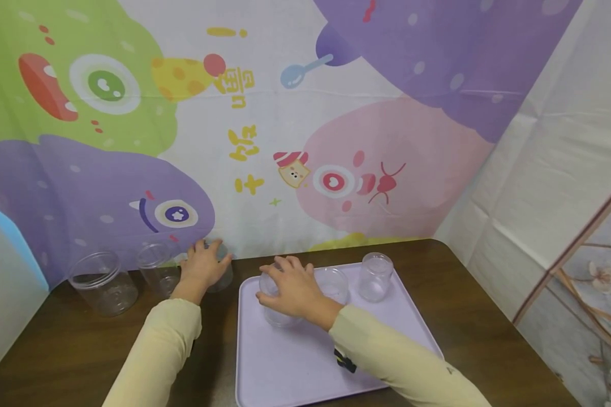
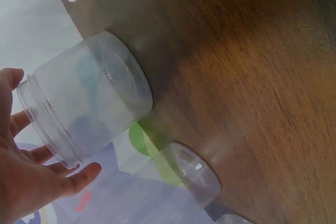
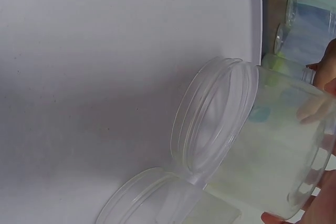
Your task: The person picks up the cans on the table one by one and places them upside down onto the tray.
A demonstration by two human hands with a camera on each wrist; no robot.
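My left hand reaches over a clear plastic jar that stands on the brown table left of the tray. In the left wrist view, thumb and fingers spread round its threaded rim. On the lilac tray, my right hand grips the top end of another clear jar from above. Its ringed end faces the tray, so it appears mouth-down. Close beside it on the tray is a second clear jar. A narrower clear jar stands near the tray's back right corner.
Two more clear containers stand left of my left hand: a wide one and a slimmer one. A printed cartoon cloth hangs along the table's back edge. Pale panels close off both sides.
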